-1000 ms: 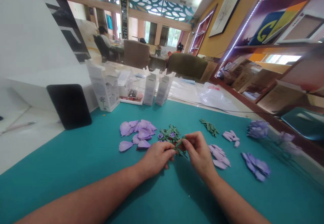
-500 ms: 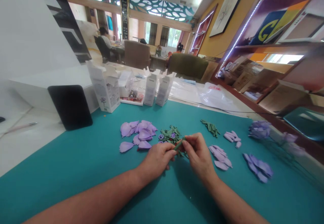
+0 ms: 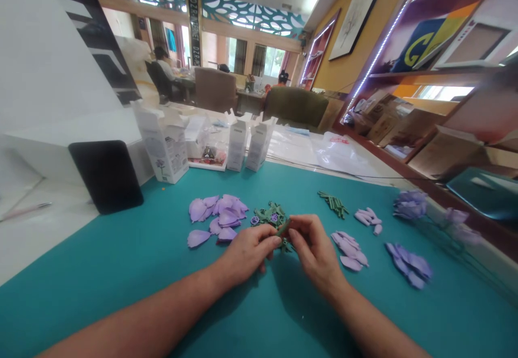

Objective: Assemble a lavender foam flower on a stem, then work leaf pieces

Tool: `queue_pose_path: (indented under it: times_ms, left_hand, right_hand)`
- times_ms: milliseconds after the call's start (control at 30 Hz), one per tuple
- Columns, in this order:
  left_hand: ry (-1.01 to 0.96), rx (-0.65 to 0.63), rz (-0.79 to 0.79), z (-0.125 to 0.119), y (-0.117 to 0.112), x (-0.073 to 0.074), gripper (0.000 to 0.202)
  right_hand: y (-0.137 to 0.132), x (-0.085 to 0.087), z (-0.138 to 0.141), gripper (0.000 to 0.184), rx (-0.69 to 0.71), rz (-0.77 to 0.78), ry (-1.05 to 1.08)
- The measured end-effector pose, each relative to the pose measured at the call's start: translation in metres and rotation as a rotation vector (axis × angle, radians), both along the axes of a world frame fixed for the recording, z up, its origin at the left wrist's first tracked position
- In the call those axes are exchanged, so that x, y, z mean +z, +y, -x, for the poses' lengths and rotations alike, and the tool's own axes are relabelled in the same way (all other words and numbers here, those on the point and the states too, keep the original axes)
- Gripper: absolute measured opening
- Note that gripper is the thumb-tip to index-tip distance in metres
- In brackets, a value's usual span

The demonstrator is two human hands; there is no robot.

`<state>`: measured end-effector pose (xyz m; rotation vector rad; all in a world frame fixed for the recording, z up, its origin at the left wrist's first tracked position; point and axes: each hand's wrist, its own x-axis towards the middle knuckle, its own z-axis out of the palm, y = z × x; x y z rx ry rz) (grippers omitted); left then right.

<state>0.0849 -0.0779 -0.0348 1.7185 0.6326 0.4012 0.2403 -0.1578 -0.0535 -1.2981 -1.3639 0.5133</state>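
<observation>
My left hand [image 3: 246,251] and my right hand [image 3: 313,247] meet over the teal mat [image 3: 121,271], both pinched on a small green stem piece [image 3: 283,227] held between their fingertips. Just behind the hands lies a heap of green and purple small parts [image 3: 269,215]. A pile of purple petals [image 3: 218,215] lies to the left of that heap. More purple petals [image 3: 348,250] lie right of my right hand.
Green stem pieces [image 3: 332,203], small pale petals [image 3: 368,218], darker petals [image 3: 408,265] and finished purple flowers [image 3: 410,204] lie to the right. White cartons [image 3: 164,144] and a black tablet [image 3: 106,175] stand at the mat's far edge. Shelves line the right side. People sit in the background.
The hands stay together on the green piece, with only small finger movements. The view has shifted slightly.
</observation>
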Motion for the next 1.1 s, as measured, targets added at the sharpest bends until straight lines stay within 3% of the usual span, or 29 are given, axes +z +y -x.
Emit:
queue_pose_path:
  times_ms: [367,633,900,1000,1100]
  left_hand:
    - [0.046,0.023,-0.051,-0.001,-0.002,0.000,0.024]
    - [0.064,-0.014,-0.040,0.000,0.002,-0.002,0.024]
    - [0.040,-0.029,-0.041,0.002,0.002,-0.006,0.019]
    - [0.041,-0.029,-0.023,0.003,0.001,-0.005,0.020]
    - [0.042,-0.011,-0.022,0.003,0.000,-0.003,0.021]
  right_hand:
    - [0.000,-0.001,0.003,0.018,-0.035,0.019,0.046]
    - [-0.002,0.007,0.007,0.015,-0.047,0.043,-0.042]
    - [0.002,-0.007,0.004,0.024,-0.083,0.075,-0.056]
    - [-0.002,0.007,0.003,0.024,-0.105,0.022,-0.134]
    - [-0.020,0.039,0.000,0.030,-0.173,-0.148,-0.140]
